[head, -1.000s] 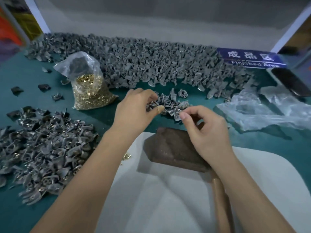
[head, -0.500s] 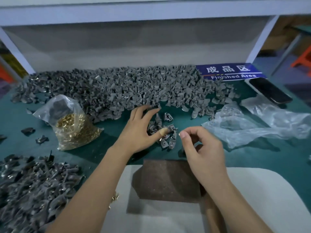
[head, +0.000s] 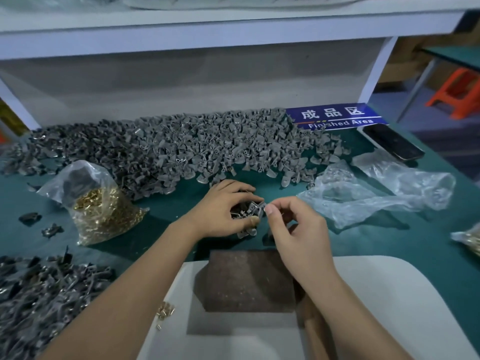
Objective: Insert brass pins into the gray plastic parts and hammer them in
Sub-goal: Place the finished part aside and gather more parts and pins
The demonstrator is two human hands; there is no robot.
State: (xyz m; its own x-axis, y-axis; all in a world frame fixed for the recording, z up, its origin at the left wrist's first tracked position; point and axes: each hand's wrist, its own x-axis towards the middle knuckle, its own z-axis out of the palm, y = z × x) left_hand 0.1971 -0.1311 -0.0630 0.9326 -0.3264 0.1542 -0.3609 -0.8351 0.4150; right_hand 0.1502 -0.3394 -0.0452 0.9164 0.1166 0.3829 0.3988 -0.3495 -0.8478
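Observation:
My left hand (head: 220, 211) curls round a small cluster of gray plastic parts (head: 246, 213) on the green table. My right hand (head: 296, 229) is beside it, thumb and forefinger pinched together at the cluster's right edge; what they pinch is too small to see. A dark rusty hammer head (head: 246, 281) lies on the white board (head: 389, 307) below my hands, its wooden handle (head: 314, 331) mostly hidden under my right forearm. A few loose brass pins (head: 164, 310) lie at the board's left edge. A plastic bag of brass pins (head: 104, 211) stands to the left.
A long heap of gray parts (head: 194, 149) runs along the back. Another heap (head: 44, 292) lies at the near left. Crumpled clear plastic (head: 376, 193) lies at the right, a phone (head: 392, 144) behind it, a blue "Finished Area" sign (head: 335, 116), and a second pin bag (head: 470, 239) at the right edge.
The camera tilted up, so the shelf and back wall came into view. My left hand's fingers closed tighter round the parts cluster, and my right hand moved closer to it.

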